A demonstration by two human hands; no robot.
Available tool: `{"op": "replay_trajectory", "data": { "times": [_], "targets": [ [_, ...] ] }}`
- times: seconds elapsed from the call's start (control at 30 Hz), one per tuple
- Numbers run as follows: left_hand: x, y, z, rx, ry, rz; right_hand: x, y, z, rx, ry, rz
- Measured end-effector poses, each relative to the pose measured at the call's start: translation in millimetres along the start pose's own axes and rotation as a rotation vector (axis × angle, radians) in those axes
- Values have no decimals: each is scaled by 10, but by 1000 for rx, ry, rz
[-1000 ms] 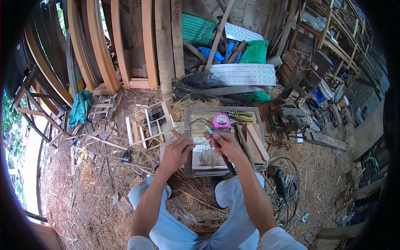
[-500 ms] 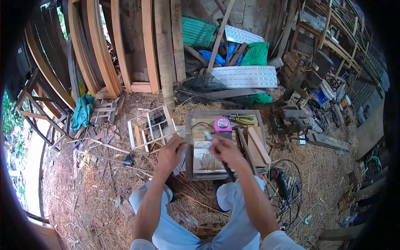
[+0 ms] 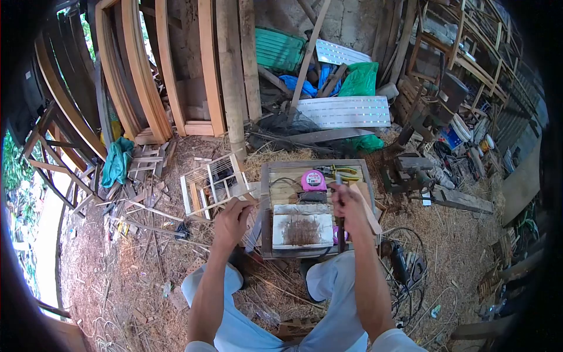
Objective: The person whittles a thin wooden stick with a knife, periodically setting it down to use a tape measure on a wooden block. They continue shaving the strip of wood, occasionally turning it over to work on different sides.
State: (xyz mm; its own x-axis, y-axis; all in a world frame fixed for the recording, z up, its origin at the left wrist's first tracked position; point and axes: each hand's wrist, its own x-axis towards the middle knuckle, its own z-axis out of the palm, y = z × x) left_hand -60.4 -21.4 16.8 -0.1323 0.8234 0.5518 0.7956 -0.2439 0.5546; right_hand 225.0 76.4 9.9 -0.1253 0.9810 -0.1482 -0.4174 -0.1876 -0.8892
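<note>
My right hand (image 3: 350, 206) is closed around a slim tool (image 3: 341, 237) with a greyish tip above the fist and a dark shaft below. It is upright over the right side of a low wooden worktable (image 3: 265, 229). My left hand (image 3: 230, 223) hovers just off the table's left edge, fingers pinched; whatever they hold is too small to make out. Between the hands lies a white block (image 3: 302, 239) with a worn brown patch. Behind it sit a pink tape measure (image 3: 313, 180) and yellow-handled pliers (image 3: 345, 174).
A small cage-like wooden frame (image 3: 218, 183) lies left of the table. A corded power tool (image 3: 399, 264) rests on the shavings-covered ground at right, near a metal vise-like stand (image 3: 404, 176). Tall timber frames (image 3: 158, 105) lean behind.
My right hand has moved right with the tool, which has turned from slanted to upright, uncovering the white block. My left hand has shifted slightly down and left.
</note>
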Motion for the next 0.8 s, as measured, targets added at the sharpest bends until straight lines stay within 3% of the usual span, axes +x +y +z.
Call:
{"op": "replay_trajectory", "data": {
  "times": [0.13, 0.2, 0.27, 0.33, 0.4, 0.47, 0.63, 0.73, 0.8],
  "targets": [
    [-16, 181, 245, -5, 28, 141, -195, 203, 442, -130, -320, 236],
    [-3, 276, 310, 23, -29, 219, -270, 237, 662, -110, -401, 205],
    [48, 236, 300, 14, -21, 228, -58, 290, 569, -74, -370, 148],
    [-10, 183, 253, -11, -44, 200, 97, 238, 327, -28, -54, 39],
    [-21, 97, 144, -53, -53, 191, 98, 34, 103, 57, -51, -6],
    [-5, 46, 85, -23, -83, 104, 100, -13, 0, 110, -81, -14],
    [-10, 264, 277, -73, -8, 208, -139, 181, 407, -121, -322, 96],
    [-33, 331, 322, -42, -39, 229, -283, 355, 734, -103, -438, 206],
    [-26, 312, 297, 0, 0, 257, -269, 360, 710, -98, -375, 207]
  ]
}}
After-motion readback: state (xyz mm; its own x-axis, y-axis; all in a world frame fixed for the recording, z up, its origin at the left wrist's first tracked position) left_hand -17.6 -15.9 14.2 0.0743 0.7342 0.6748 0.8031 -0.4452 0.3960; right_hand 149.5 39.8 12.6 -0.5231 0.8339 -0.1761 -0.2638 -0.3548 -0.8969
